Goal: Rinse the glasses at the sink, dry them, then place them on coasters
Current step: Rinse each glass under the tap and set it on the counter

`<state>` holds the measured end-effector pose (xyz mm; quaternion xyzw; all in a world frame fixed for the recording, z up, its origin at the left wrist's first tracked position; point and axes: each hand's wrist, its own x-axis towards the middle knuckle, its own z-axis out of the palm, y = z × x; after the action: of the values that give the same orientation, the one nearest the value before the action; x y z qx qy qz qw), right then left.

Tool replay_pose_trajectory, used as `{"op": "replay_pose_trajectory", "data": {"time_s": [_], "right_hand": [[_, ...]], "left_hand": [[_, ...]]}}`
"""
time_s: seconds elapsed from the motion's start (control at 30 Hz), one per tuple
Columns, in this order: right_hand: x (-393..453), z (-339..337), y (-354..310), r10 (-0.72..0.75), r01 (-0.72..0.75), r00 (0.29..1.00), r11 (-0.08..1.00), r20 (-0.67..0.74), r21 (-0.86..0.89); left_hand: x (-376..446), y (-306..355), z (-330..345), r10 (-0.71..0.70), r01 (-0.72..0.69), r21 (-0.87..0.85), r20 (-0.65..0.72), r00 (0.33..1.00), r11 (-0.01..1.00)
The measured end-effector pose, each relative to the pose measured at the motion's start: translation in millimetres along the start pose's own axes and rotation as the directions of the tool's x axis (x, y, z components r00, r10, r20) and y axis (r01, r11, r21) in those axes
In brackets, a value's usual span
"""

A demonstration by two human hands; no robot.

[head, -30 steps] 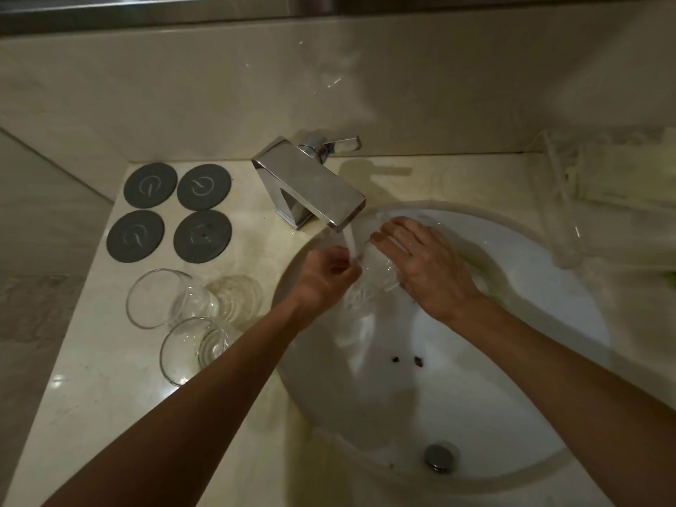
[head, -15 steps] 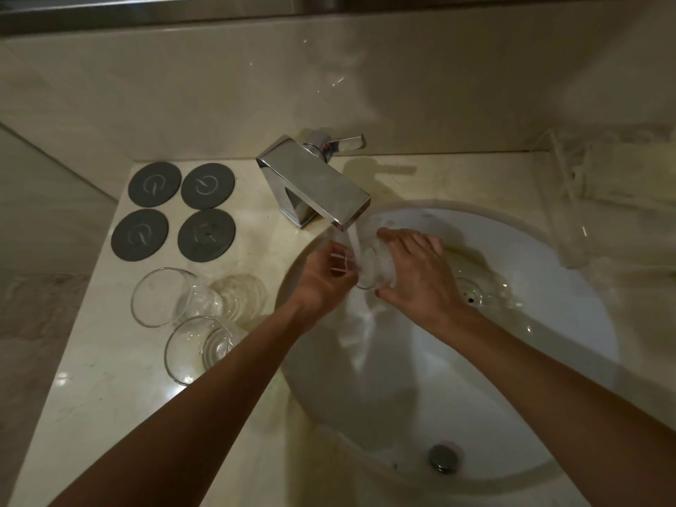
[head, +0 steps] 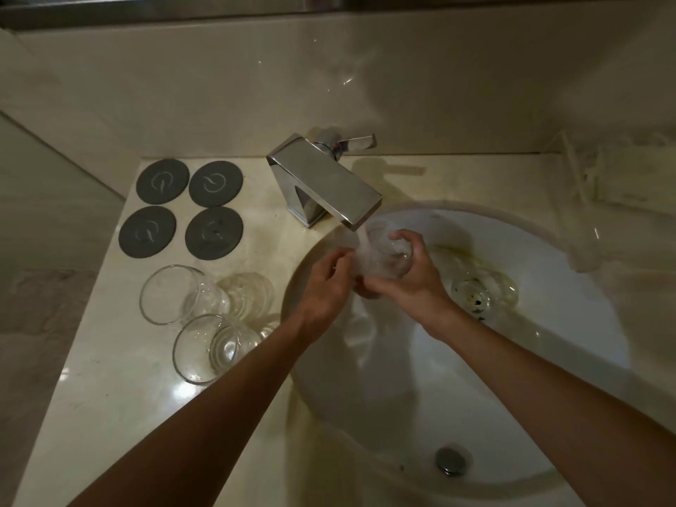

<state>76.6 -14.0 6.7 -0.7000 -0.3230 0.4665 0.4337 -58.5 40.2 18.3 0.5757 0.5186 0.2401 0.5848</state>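
Glass [head: 387, 258] in right hand [head: 409, 276]

Both hands [head: 329, 283] [head: 413, 276] crowd the spot under the faucet [head: 325, 184], with a glass [head: 384, 258] between them in the stream. Another glass [head: 483, 290] lies in the basin [head: 548, 360] just right of them; the near basin around the drain [head: 451, 459] is free. On the counter [head: 91, 397], four coasters [head: 183, 210] and two lying glasses [head: 172, 294] [head: 208, 347] fill the left back, bare counter nearer.

Held glass [head: 384, 256] blurred by water stream; left hand [head: 325, 283] fingers hidden behind it.
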Motion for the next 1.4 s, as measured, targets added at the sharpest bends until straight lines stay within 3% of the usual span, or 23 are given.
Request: {"op": "replay_pose_trajectory", "data": {"time_s": [0.1,0.2,0.27,0.33,0.47,0.6,0.67,0.77,0.87,0.93,1.03,1.17,1.27,1.4], "right_hand": [[-2,1,-1,-0.024,0.023,0.999,0.999,0.024,0.05],[-3,5,-6,-0.05,0.049,0.999,0.998,0.018,0.043],[-3,7,-9,-0.042,0.042,0.999,0.999,0.002,0.023],[-4,8,-13,-0.041,0.041,0.999,0.999,-0.011,0.027],[-5,6,-20,-0.067,0.065,0.997,0.996,0.043,0.057],[4,8,-33,-0.06,0.056,0.995,0.997,0.078,0.058],[10,12,-38,0.024,-0.032,0.996,0.995,0.086,0.096],[18,14,-35,0.189,-0.229,0.966,0.942,0.178,0.245],[15,10,-31,0.269,-0.419,0.899,0.757,0.345,0.501],[14,10,-27,0.319,-0.483,0.871,0.694,0.373,0.534],[7,16,-24,0.306,-0.415,0.903,0.797,0.301,0.438],[6,15,-24,0.099,-0.175,0.959,0.944,0.266,0.28],[5,12,-36,0.061,-0.122,0.973,0.956,0.224,0.266],[6,12,-34,0.191,-0.286,0.95,0.848,0.245,0.447]], "left_hand": [[0,-12,5,-0.152,0.155,-0.104,0.039,0.988,0.982],[1,-14,11,-0.333,0.374,-0.363,0.171,0.927,0.854],[1,-13,13,-0.382,0.43,-0.492,0.2,0.902,0.757],[1,-11,14,-0.359,0.407,-0.517,0.195,0.913,0.753],[10,-5,16,-0.299,0.294,-0.492,0.071,0.952,0.819],[15,-1,17,-0.338,0.267,-0.443,-0.089,0.937,0.856],[16,-2,16,-0.319,0.257,-0.344,-0.139,0.937,0.903],[10,1,15,-0.173,0.138,-0.197,-0.173,0.969,0.971],[2,8,11,-0.084,0.065,-0.12,-0.167,0.982,0.991],[0,7,9,-0.091,0.078,-0.084,-0.164,0.982,0.993],[1,5,4,-0.167,0.154,-0.087,-0.175,0.97,0.984],[2,10,1,-0.299,0.277,-0.175,-0.115,0.947,0.945],[2,13,-2,-0.233,0.23,-0.087,-0.03,0.972,0.969],[2,14,-1,-0.049,0.049,0.001,0.047,0.998,0.999]]}}
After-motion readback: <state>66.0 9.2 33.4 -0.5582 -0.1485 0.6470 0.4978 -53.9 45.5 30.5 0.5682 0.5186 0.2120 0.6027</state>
